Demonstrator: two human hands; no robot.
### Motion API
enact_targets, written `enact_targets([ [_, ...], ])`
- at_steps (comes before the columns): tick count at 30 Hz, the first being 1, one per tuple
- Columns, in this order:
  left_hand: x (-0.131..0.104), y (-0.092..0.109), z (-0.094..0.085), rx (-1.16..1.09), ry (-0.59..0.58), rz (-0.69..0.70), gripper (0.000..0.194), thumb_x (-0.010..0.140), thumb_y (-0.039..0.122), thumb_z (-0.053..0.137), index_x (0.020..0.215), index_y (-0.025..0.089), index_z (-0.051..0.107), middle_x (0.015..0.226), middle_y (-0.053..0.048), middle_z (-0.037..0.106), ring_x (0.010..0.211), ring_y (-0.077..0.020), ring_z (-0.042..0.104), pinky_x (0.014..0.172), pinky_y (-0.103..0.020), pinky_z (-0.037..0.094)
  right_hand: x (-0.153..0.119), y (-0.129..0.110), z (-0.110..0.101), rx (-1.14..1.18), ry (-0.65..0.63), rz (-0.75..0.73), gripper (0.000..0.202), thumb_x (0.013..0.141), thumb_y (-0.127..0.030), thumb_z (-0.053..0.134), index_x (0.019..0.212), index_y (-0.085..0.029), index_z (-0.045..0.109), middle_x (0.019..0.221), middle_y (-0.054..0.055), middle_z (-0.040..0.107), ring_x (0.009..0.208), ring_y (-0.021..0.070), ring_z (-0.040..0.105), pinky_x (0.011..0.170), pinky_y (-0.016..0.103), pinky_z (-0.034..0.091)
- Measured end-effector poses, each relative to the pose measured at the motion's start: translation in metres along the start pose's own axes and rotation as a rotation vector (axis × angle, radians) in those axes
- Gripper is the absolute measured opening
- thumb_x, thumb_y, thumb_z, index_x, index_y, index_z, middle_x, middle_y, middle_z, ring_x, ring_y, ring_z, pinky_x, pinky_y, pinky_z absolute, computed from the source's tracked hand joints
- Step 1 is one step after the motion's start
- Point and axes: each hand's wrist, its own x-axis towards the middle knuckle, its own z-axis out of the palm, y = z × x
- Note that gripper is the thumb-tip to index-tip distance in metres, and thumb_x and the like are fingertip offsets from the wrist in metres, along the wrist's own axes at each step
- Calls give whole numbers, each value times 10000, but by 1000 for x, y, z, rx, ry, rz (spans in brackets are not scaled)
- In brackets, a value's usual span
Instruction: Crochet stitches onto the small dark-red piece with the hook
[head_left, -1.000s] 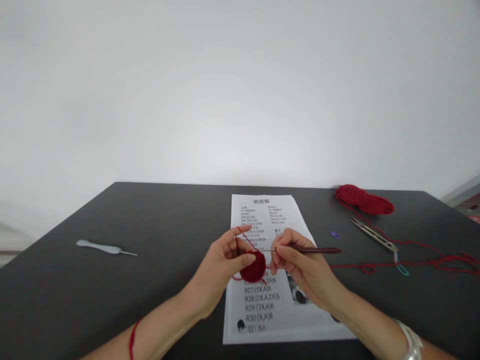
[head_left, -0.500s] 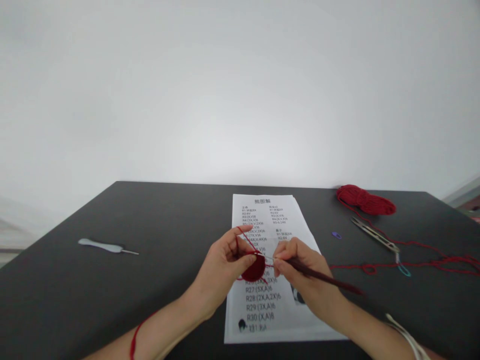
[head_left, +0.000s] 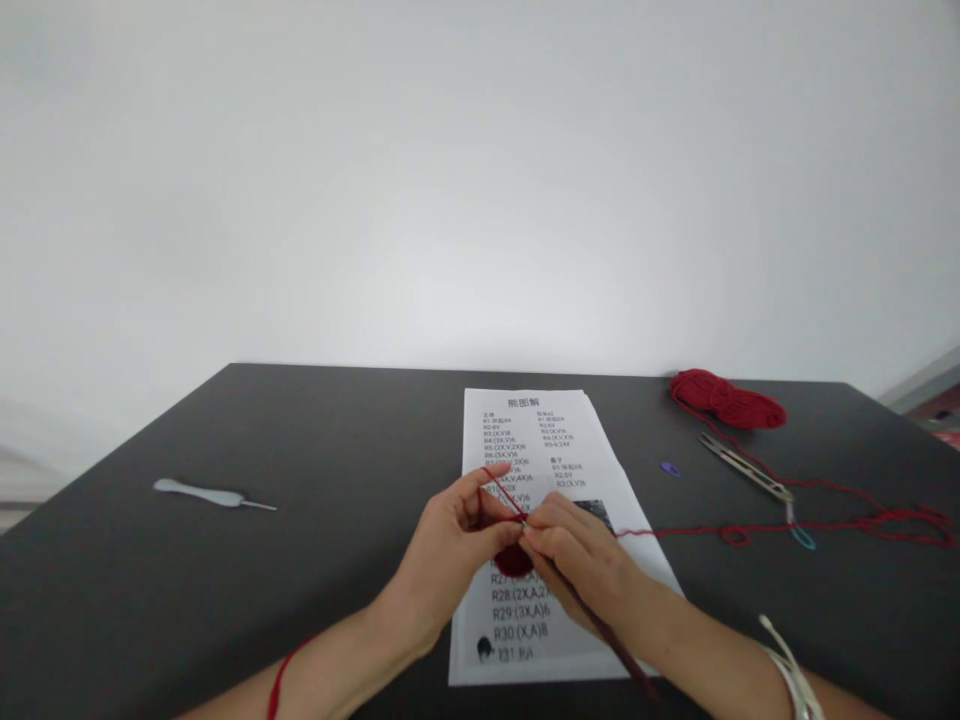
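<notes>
My left hand (head_left: 455, 535) pinches a small dark red crochet piece (head_left: 514, 562) by its upper edge, and a strand of red yarn (head_left: 504, 492) runs taut over its raised forefinger. Close against it, my right hand (head_left: 574, 545) grips a crochet hook (head_left: 600, 625) with a dark reddish-brown handle that slants down to the right. The hook's tip is at the top edge of the piece, mostly hidden by my fingers. Both hands are above a printed pattern sheet (head_left: 517, 640).
On the black table (head_left: 337, 430), a grey-handled crochet hook (head_left: 199, 493) lies left. At right are a red yarn skein (head_left: 727, 399), thread snips (head_left: 742, 467) with a teal stitch marker (head_left: 802, 537), a purple stitch marker (head_left: 670, 469) and loose red yarn (head_left: 900, 524).
My right hand has moved left against my left hand, and the hook's handle has swung to point more steeply down. The crochet piece is now more covered by my fingers.
</notes>
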Motion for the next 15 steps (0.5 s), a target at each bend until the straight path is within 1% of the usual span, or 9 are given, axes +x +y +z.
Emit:
enact_targets([
  [2,2,-2,-2,-104,-34,-84,496,628,78,727,1103,131,593,629,37,631,540,-101,565,586,-245,441,2,0,-4,-112,-46,-111,176,911,-61,413,857,-203,503,707,36,566,645,173,469,562,288,399],
  [3,3,-2,-3,-137,-43,-120,477,634,72,721,1092,122,598,628,36,626,542,-94,559,589,-238,436,3,-2,-4,-179,-44,-138,188,908,-54,405,851,-197,513,703,44,570,644,180,466,562,297,396],
  [4,3,-3,-3,-150,-47,-142,463,644,75,714,1091,115,598,625,36,620,538,-89,550,585,-235,430,4,-5,-3,-239,-26,-142,202,904,-46,397,842,-194,518,699,49,572,644,186,465,566,306,394],
  [5,4,-3,-3,-144,-45,-142,465,654,83,710,1102,111,590,620,38,614,529,-87,541,576,-235,425,4,-8,-2,-284,-12,-97,212,898,-38,385,836,-191,516,696,54,572,644,192,464,564,314,391],
  [6,4,-2,-3,-123,-33,-119,482,660,92,711,1123,111,577,616,42,609,522,-87,532,565,-236,420,3,-11,1,-302,37,-38,223,895,-32,374,809,-194,501,676,50,559,618,187,447,550,313,379],
  [7,4,-1,-3,-90,-17,-80,511,663,102,713,1150,113,560,613,46,604,521,-90,528,555,-237,416,1,-14,4,-285,66,28,228,893,-29,374,787,-201,480,664,39,543,606,182,440,542,309,371],
  [10,3,2,-1,25,53,51,592,672,128,713,1227,129,510,626,56,589,559,-105,529,559,-240,417,-6,-15,12,-38,105,184,190,900,-64,403,806,-224,443,701,10,532,621,158,473,545,280,385],
  [12,3,3,-1,79,94,105,586,679,131,700,1233,142,510,653,57,577,599,-110,531,588,-243,428,-11,-13,14,102,138,272,163,894,-88,443,827,-236,443,728,-3,543,623,141,495,552,263,396],
  [15,4,4,-4,186,109,177,520,682,121,680,1186,166,558,687,51,571,650,-121,540,663,-263,448,-11,-12,11,250,181,375,150,869,-108,494,810,-242,463,735,-14,564,614,129,516,559,253,405],
])
